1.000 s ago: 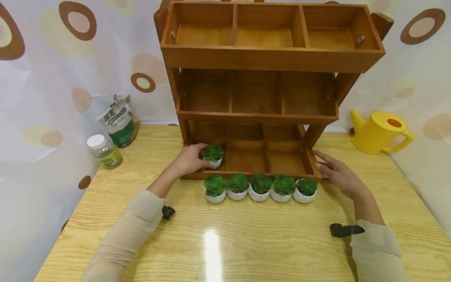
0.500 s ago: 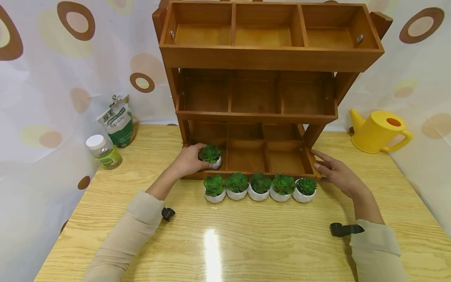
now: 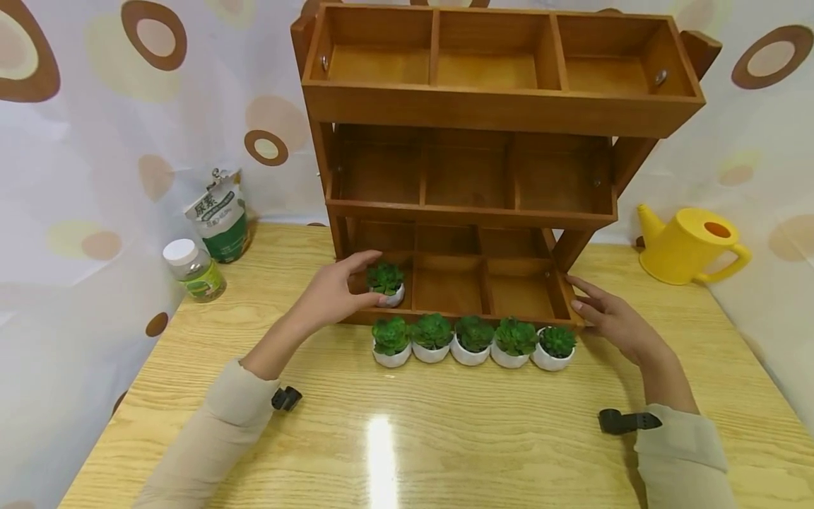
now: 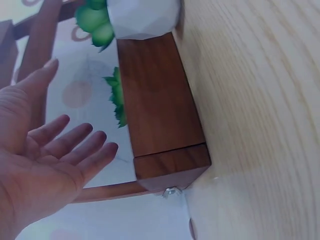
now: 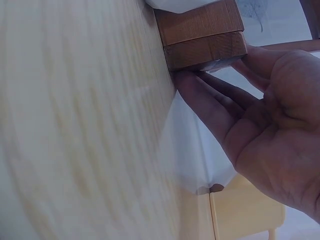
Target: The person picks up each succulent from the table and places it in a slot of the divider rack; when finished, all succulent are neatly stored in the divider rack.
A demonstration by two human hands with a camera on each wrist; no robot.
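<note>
I've got the left hand (image 3: 333,291) open, thumb and fingers apart, gripping nothing; can't tell if the thumb touches the potted succulent (image 3: 385,281) beside it, which sits in the wooden rack's (image 3: 502,112) bottom-tier left compartment. My right hand (image 3: 612,319) has fingers mostly extended, touching the rack's right end. Five more succulents (image 3: 473,336) line the table (image 3: 483,445) in front; yellow watering can (image 3: 687,249) right.
</note>
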